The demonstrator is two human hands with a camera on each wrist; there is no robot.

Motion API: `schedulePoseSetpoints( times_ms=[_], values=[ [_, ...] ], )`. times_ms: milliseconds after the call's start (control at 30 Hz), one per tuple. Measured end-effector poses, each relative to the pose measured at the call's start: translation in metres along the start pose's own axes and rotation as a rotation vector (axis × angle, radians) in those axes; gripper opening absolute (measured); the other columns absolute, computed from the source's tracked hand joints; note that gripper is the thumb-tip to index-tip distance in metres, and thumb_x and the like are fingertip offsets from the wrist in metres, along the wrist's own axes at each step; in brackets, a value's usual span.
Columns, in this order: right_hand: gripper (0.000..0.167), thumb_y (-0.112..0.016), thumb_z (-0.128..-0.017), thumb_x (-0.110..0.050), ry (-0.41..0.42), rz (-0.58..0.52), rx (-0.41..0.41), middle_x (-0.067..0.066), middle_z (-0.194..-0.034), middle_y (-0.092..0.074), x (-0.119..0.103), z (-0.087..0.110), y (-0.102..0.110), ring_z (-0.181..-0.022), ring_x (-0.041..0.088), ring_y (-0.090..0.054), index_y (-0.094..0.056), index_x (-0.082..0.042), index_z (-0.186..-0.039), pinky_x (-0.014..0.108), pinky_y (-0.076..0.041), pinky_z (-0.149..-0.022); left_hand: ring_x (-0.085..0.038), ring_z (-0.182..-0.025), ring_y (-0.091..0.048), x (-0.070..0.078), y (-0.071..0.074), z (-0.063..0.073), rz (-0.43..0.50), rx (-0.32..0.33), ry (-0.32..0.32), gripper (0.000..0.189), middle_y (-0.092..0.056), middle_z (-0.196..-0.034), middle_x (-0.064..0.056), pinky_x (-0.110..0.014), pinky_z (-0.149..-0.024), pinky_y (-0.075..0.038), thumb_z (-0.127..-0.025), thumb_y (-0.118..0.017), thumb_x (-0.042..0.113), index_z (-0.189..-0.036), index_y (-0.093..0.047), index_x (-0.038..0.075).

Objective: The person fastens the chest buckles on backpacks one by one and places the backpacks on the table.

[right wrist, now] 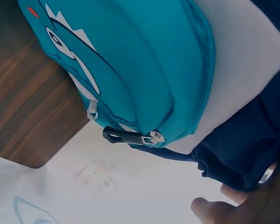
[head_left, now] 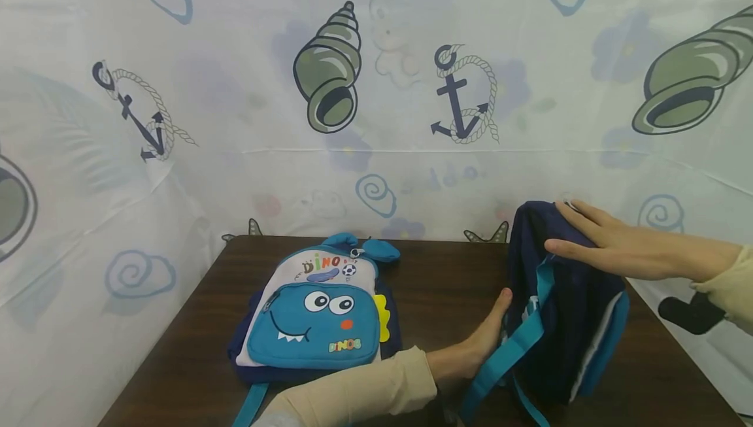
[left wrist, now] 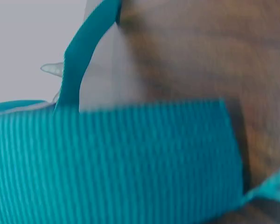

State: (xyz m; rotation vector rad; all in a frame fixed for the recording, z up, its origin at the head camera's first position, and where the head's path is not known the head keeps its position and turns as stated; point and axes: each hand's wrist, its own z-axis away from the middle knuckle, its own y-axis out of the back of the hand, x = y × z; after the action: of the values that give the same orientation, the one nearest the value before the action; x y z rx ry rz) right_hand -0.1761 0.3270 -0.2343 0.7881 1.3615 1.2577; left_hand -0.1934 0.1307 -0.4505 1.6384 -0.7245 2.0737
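A navy backpack (head_left: 565, 309) stands on the right part of the table, its turquoise front turned away to the right. My right hand (head_left: 612, 237) rests on its upper part, fingers stretched over the top and thumb spread apart. In the right wrist view, the turquoise pocket (right wrist: 144, 60) shows teeth, an eye and a zipper pull (right wrist: 126, 136); fingertips are at the navy edge. My left hand (head_left: 473, 348) is at the backpack's left side, thumb pointing up, its other fingers hidden behind a turquoise strap (head_left: 508, 352). That strap (left wrist: 116, 163) fills much of the left wrist view.
A second backpack (head_left: 312, 322), with a dinosaur face and a yellow crest, lies left of centre on the dark wooden table (head_left: 447, 283). My left sleeve (head_left: 359, 388) crosses in front of it. A white patterned cloth (head_left: 400, 119) hangs behind the table.
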Motion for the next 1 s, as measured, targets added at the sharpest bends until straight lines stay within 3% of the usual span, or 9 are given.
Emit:
schedulePoseSetpoints(
  times_ms=[100,200,400,500,600,800,1000],
  values=[
    [0.090,-0.038,-0.099,-0.062,-0.009,0.000,0.009,0.035,-0.161,-0.002,0.004,0.001,-0.002,-0.136,0.070,-0.014,-0.002,-0.009,-0.161,0.087,-0.021,-0.091,-0.030,-0.137,-0.039,-0.002,-0.006,0.002,0.025,-0.032,0.067,0.095,-0.038,-0.155,-0.010,-0.057,-0.115,-0.029,-0.090,-0.028,0.082,-0.156,-0.031,0.014],
    [0.089,-0.039,-0.099,-0.061,-0.016,0.011,0.018,0.036,-0.160,-0.002,0.008,0.002,-0.005,-0.135,0.070,-0.016,-0.001,-0.009,-0.161,0.087,-0.022,-0.090,-0.032,-0.140,-0.037,-0.004,-0.012,0.002,0.012,-0.049,0.087,0.094,-0.036,-0.157,-0.012,-0.057,-0.116,-0.027,-0.090,-0.029,0.081,-0.157,-0.030,0.015],
    [0.090,-0.041,-0.099,-0.061,-0.045,0.047,0.041,0.036,-0.160,-0.003,0.019,0.004,-0.010,-0.133,0.072,-0.019,-0.001,-0.009,-0.161,0.087,-0.023,-0.090,-0.026,-0.154,-0.018,-0.010,-0.022,-0.007,-0.052,-0.071,-0.047,0.078,-0.022,-0.167,-0.001,-0.056,-0.123,-0.015,-0.099,-0.027,0.069,-0.160,-0.022,0.022],
    [0.091,-0.041,-0.099,-0.062,-0.058,0.090,0.061,0.038,-0.158,-0.007,0.027,0.008,-0.012,-0.130,0.072,-0.022,-0.001,-0.008,-0.161,0.086,-0.026,-0.089,-0.020,-0.153,-0.019,-0.010,-0.028,-0.010,-0.117,-0.058,-0.101,0.074,-0.023,-0.166,0.003,-0.051,-0.123,-0.018,-0.100,-0.028,0.065,-0.160,-0.023,0.022],
    [0.092,-0.041,-0.099,-0.061,-0.075,0.085,0.070,0.039,-0.158,-0.006,0.037,0.013,-0.013,-0.130,0.072,-0.022,0.000,-0.007,-0.160,0.087,-0.022,-0.089,-0.017,-0.152,-0.022,-0.009,-0.031,-0.011,-0.174,-0.045,-0.114,0.074,-0.025,-0.165,0.004,-0.047,-0.123,-0.020,-0.100,-0.031,0.064,-0.159,-0.024,0.022],
    [0.091,-0.039,-0.101,-0.057,-0.098,-0.031,0.071,0.040,-0.157,0.005,0.069,0.025,-0.021,-0.135,0.070,-0.007,0.008,-0.005,-0.159,0.088,-0.010,-0.092,-0.016,-0.147,-0.032,-0.006,-0.039,-0.011,-0.229,0.007,-0.072,0.070,-0.033,-0.161,0.004,-0.043,-0.118,-0.031,-0.096,-0.042,0.063,-0.156,-0.032,0.029],
    [0.096,-0.036,-0.102,-0.058,-0.168,-0.080,0.060,0.043,-0.154,0.013,0.097,0.040,-0.034,-0.137,0.068,0.008,0.017,0.001,-0.155,0.087,0.002,-0.096,-0.028,-0.149,-0.029,-0.004,-0.041,-0.009,-0.319,0.064,-0.004,0.063,-0.030,-0.162,-0.005,-0.057,-0.116,-0.026,-0.092,-0.047,0.064,-0.150,-0.043,0.038]
  ],
)
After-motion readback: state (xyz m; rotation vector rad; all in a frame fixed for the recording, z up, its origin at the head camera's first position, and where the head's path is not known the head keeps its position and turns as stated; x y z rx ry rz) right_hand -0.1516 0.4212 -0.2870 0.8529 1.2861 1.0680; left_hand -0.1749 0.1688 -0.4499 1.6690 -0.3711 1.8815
